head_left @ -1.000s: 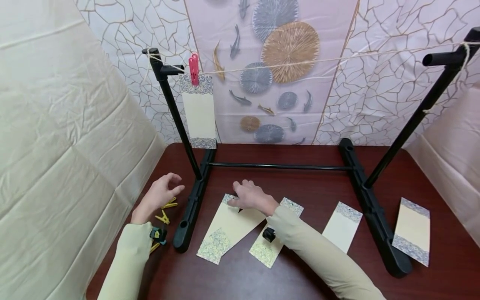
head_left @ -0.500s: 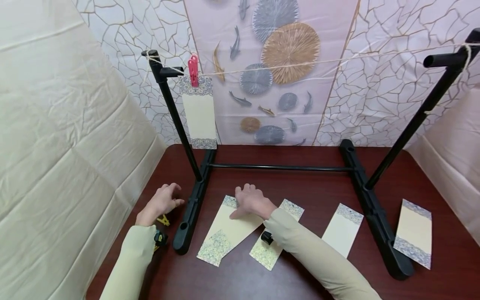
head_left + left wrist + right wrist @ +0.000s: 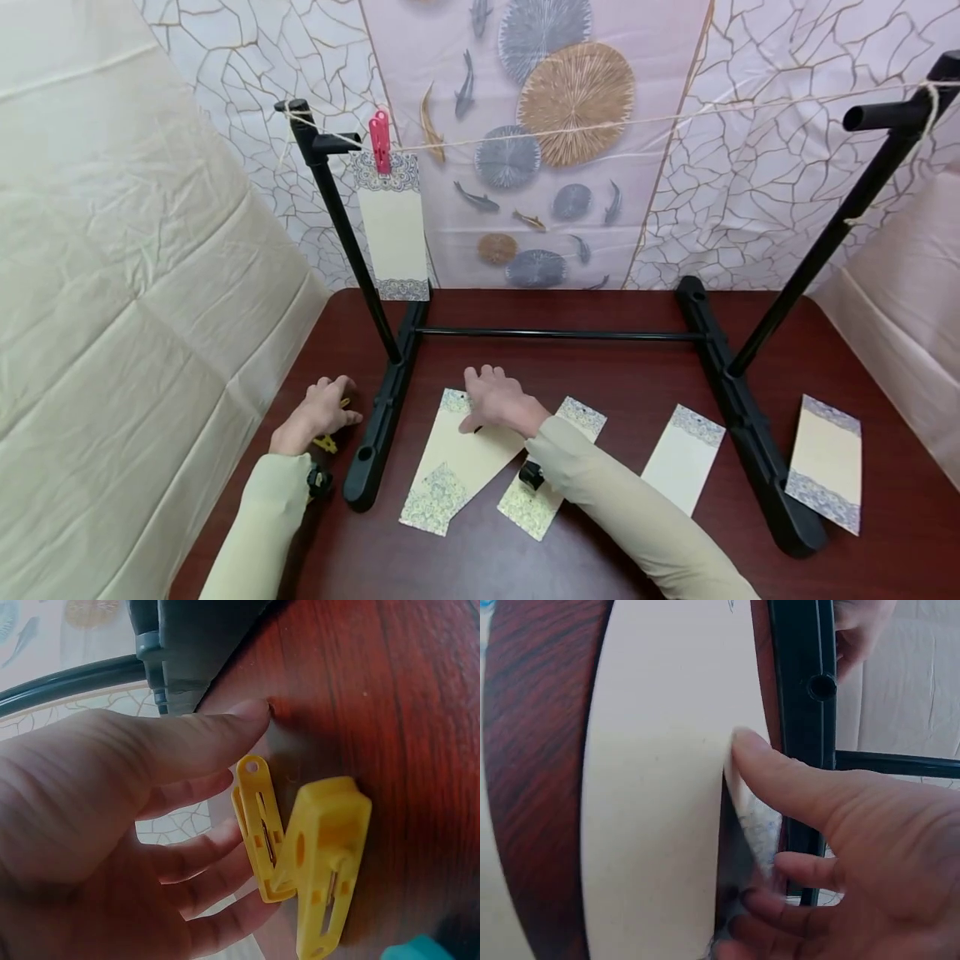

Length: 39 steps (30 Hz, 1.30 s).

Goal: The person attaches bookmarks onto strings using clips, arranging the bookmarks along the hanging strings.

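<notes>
In the head view my left hand (image 3: 317, 417) is low over yellow clothespins at the table's left side. Its wrist view shows the thumb extended and fingers loosely bent around a yellow clothespin (image 3: 259, 832); a second clothespin (image 3: 334, 862) lies against it. My right hand (image 3: 504, 404) is over two overlapping cream cards (image 3: 431, 458) with floral ends, hiding part of their upper portion. Up close, its thumb (image 3: 757, 754) touches a card edge while the other fingers spread below, beside the dark gap between the cards (image 3: 656, 772).
A black rack (image 3: 365, 458) spans the table, with string (image 3: 592, 129) between its posts. A pink clothespin (image 3: 380, 142) holds a patterned card (image 3: 392, 233) there. Further cards lie rightward: a floral one (image 3: 525, 510) under the right forearm, a white one (image 3: 682, 458), another (image 3: 825, 462) beyond the rack foot.
My left hand has come down onto the clothespins. My right thumb has moved down along the cards, and the lower end of the leftmost card has shifted slightly right.
</notes>
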Tool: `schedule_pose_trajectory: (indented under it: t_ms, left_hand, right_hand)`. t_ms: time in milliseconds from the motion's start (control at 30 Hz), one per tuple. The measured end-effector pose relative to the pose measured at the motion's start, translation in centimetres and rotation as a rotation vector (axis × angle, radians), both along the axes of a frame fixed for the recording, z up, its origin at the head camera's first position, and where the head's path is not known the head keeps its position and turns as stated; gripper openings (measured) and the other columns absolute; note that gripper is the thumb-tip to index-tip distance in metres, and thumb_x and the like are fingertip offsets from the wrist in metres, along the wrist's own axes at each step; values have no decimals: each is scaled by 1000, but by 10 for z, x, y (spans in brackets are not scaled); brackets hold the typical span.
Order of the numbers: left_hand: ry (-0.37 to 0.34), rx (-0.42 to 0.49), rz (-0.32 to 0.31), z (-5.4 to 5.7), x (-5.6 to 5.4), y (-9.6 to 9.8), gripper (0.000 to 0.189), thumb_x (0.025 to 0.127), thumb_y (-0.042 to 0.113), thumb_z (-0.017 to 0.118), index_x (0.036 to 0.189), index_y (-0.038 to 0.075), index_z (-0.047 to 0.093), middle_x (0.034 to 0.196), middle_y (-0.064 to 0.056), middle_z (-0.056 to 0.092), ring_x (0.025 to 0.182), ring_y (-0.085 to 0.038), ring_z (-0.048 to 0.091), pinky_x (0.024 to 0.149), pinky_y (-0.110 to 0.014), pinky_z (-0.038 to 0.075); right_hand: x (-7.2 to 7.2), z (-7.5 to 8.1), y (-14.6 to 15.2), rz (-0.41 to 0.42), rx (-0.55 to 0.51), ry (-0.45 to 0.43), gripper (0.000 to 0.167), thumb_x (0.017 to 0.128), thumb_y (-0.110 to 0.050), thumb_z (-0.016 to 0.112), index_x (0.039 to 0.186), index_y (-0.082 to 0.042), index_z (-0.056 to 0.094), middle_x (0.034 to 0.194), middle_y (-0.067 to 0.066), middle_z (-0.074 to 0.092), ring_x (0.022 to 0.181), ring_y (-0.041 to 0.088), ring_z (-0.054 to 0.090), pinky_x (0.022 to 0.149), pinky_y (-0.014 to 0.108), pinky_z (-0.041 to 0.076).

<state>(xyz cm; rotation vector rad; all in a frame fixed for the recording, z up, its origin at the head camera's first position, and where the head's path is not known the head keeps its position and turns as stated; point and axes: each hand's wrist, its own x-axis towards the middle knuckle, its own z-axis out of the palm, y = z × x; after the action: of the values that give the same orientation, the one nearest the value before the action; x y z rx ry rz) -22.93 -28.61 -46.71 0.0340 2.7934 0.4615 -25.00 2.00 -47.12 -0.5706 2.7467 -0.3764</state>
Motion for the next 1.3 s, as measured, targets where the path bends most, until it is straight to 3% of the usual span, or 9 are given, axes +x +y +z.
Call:
schedule_pose_trajectory:
  t_ms: [167, 233, 367, 533, 767, 1067, 1300]
  left_hand:
    - [-7, -5, 2, 4, -1, 0, 51, 93, 24, 68, 136, 5, 48, 131, -28, 43, 122, -43, 40, 85, -49, 45]
    - [-7, -5, 4, 6, -1, -1, 50, 94, 23, 67, 136, 3, 48, 131, -28, 43, 121, -44, 41, 86, -50, 45]
    - [-14, -8, 7, 8, -1, -2, 49, 94, 21, 67, 135, 2, 49, 130, -29, 44, 121, -44, 42, 89, -52, 45]
    - [-12, -35, -7, 7, -1, -4, 44, 95, 19, 65, 132, 0, 53, 128, -29, 48, 117, -43, 48, 91, -52, 46]
    - [23, -59, -36, 7, -2, -6, 37, 95, 19, 64, 124, -2, 58, 123, -27, 57, 109, -38, 56, 88, -49, 49]
    - [128, -2, 14, 13, -1, -6, 38, 97, 22, 60, 125, -4, 56, 112, -23, 63, 78, -25, 58, 66, -36, 48]
    - [310, 23, 8, 31, 3, 2, 41, 98, 20, 57, 128, -8, 56, 118, -29, 62, 99, -38, 62, 81, -50, 53]
  right_hand:
    - [-8, -2, 5, -5, -193, 5, 42, 82, -36, 79, 105, -12, 52, 92, 7, 60, 79, 23, 55, 64, 35, 45]
    - [-10, -1, 7, -10, -272, -12, 36, 85, -33, 77, 97, -12, 51, 78, 3, 55, 66, 18, 49, 58, 31, 40]
    - [-11, 3, 9, -28, -384, -46, 34, 87, -29, 75, 97, -10, 48, 69, -1, 44, 58, 14, 38, 54, 28, 33]
    - [-12, 10, 10, -51, -464, -36, 31, 90, -25, 73, 100, -9, 48, 67, -1, 39, 56, 14, 34, 54, 27, 31]
    - [-14, 19, 11, -69, -536, 41, 20, 92, -21, 69, 103, -13, 54, 83, 2, 53, 62, 15, 44, 58, 27, 37]
    - [-15, 32, 18, -86, -602, 94, 13, 94, -20, 65, 102, -12, 59, 84, 3, 59, 62, 15, 49, 61, 28, 42]
    - [-16, 44, 25, -89, -734, 75, 12, 94, -15, 64, 103, -10, 58, 81, 6, 58, 61, 14, 60, 55, 28, 48]
